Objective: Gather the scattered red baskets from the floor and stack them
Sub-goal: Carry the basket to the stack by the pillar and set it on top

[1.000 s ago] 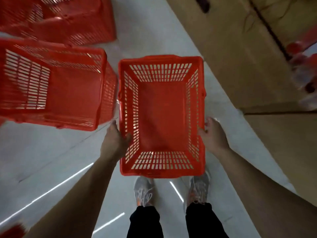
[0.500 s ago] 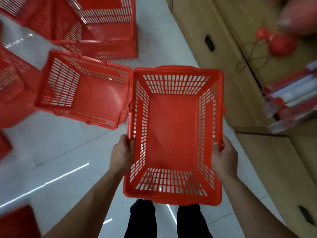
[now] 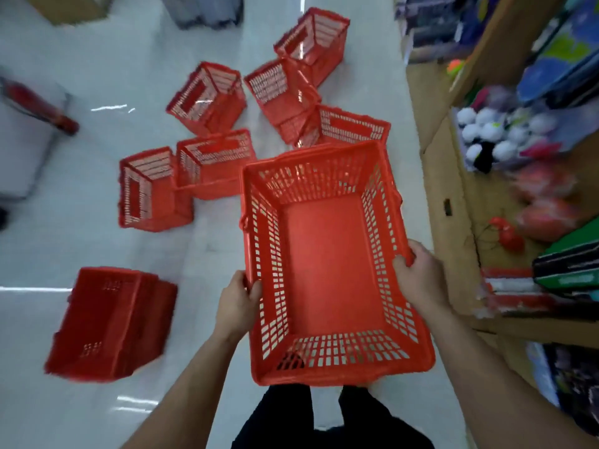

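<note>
I hold an empty red slotted basket [image 3: 327,264] upright in front of me, above the floor. My left hand [image 3: 238,303] grips its left rim and my right hand [image 3: 418,277] grips its right rim. Several more red baskets lie scattered on the floor ahead: one on its side [image 3: 150,189], one beside it [image 3: 215,163], one tipped [image 3: 207,97], one leaning [image 3: 282,89], one farther back [image 3: 316,42] and one partly hidden behind the held basket [image 3: 353,128]. An upside-down red basket [image 3: 110,322] lies at the left.
Pale glossy floor [image 3: 81,238] runs ahead and left. Open cardboard boxes [image 3: 444,176] and shelves with toys and goods line the right side. A red-handled object [image 3: 39,105] rests on something white at far left. My dark trousers show below.
The view has lifted and widened, so many more floor baskets now show ahead. The held basket has risen, both hands still on its side rims.
</note>
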A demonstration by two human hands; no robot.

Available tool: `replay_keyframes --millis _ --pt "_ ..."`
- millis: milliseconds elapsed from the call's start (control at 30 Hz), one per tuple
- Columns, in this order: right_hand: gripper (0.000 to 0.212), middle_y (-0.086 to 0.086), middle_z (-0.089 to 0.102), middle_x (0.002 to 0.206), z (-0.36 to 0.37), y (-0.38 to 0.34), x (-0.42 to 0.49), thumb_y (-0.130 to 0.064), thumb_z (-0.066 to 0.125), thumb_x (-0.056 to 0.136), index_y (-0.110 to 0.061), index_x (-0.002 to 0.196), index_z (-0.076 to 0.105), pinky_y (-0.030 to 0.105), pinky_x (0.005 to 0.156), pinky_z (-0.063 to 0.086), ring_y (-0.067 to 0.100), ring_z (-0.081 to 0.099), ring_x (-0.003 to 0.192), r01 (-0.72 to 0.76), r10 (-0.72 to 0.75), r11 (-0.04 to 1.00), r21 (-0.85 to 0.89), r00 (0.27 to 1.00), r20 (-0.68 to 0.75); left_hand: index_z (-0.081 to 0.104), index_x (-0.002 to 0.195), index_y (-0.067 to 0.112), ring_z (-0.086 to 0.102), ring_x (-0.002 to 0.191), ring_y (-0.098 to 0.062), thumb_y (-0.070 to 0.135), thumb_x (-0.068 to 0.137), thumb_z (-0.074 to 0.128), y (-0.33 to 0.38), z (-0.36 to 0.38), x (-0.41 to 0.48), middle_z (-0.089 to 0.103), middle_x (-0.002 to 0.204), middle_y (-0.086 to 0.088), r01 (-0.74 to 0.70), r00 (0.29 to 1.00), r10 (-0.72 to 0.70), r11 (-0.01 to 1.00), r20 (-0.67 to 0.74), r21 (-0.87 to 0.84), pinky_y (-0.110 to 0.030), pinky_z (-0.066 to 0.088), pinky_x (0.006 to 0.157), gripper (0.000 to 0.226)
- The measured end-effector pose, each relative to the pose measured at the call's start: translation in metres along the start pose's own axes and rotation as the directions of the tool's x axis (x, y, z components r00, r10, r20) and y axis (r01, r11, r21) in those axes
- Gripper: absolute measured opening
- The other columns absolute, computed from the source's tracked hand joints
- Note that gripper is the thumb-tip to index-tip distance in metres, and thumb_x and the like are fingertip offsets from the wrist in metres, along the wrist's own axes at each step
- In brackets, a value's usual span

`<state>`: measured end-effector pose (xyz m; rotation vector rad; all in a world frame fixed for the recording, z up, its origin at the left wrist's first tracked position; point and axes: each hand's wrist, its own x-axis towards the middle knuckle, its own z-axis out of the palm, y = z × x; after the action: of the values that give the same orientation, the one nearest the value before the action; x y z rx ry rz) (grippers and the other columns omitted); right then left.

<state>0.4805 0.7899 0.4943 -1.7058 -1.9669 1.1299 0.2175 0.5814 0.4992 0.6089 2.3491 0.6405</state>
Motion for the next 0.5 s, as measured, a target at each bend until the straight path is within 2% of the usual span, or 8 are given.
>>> replay_keyframes --millis 133,233,300,400,500 --pt "0.025 0.01 0.073 0.088 0.024 -0.08 -0.028 -0.023 0.056 0.086 -0.011 0.104 0.067 0.039 0.07 0.052 0.034 0.068 0.083 0.188 -0.182 0.981 -0.046 0.978 0.101 0.06 0.106 0.022 0.068 0.085 -0.017 0.037 0.092 0.059 -0.046 -0.066 -0.06 0.071 0.096 0.005 0.077 0.976 -0.105 0.986 -0.189 -0.148 -0.042 0.055 0.078 0.021" --pt "0.043 0.016 0.073 0.101 0.065 -0.138 -0.056 -0.03 0.052 0.083 -0.008 0.117 0.067 0.039 0.079 0.052 0.034 0.068 0.094 0.303 -0.288 0.952 -0.048 0.937 0.196 0.056 0.104 0.021 0.062 0.078 -0.007 0.024 0.095 0.061 -0.085 -0.111 -0.097 0.064 0.096 0.009 0.114 0.926 -0.185 0.968 -0.329 -0.223 -0.028 0.047 0.07 0.01" --pt "0.037 0.015 0.073 0.107 0.098 -0.177 -0.08 -0.022 0.057 0.087 -0.008 0.12 0.067 0.038 0.086 0.051 0.032 0.067 0.101 0.369 -0.349 0.929 -0.029 0.899 0.265 0.056 0.108 0.023 0.061 0.076 0.0 0.024 0.096 0.06 -0.119 -0.141 -0.119 0.064 0.095 0.01 0.152 0.885 -0.265 0.942 -0.382 -0.301 -0.023 0.048 0.07 0.013" --pt "0.032 0.013 0.073 0.106 0.154 -0.228 -0.118 -0.015 0.06 0.088 -0.009 0.118 0.068 0.037 0.087 0.05 0.033 0.067 0.1 0.47 -0.433 0.882 -0.017 0.826 0.361 0.057 0.115 0.026 0.07 0.076 -0.008 0.035 0.095 0.058 -0.178 -0.182 -0.146 0.07 0.092 0.009 0.215 0.823 -0.395 0.882 -0.409 -0.419 -0.038 0.059 0.074 0.022" --pt "0.033 0.009 0.074 0.104 0.218 -0.27 -0.16 -0.02 0.059 0.088 -0.014 0.12 0.068 0.035 0.082 0.05 0.031 0.067 0.097 0.554 -0.495 0.832 -0.015 0.755 0.431 0.06 0.116 0.023 0.069 0.076 -0.011 0.036 0.094 0.057 -0.237 -0.223 -0.172 0.071 0.092 0.005 0.256 0.758 -0.466 0.857 -0.457 -0.447 -0.038 0.058 0.074 0.025"
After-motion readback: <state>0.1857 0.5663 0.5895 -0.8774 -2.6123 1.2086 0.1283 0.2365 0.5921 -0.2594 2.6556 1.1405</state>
